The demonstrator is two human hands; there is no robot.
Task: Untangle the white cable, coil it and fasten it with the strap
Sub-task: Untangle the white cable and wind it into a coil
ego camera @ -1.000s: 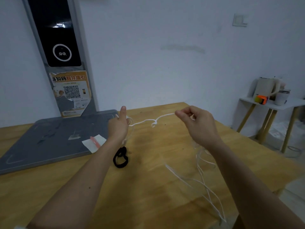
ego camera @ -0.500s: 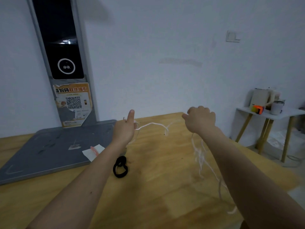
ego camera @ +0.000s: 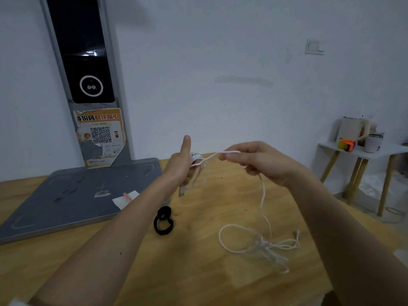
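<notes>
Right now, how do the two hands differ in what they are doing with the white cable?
The left hand is raised with its thumb pointing up and has turns of the white cable wound around its fingers; the right hand pinches a single strand and holds it out sideways. A plug end dangles below the left hand, while the long loose length hangs from the right hand down to the wooden table. Both hold the same cable above the table.
</notes>
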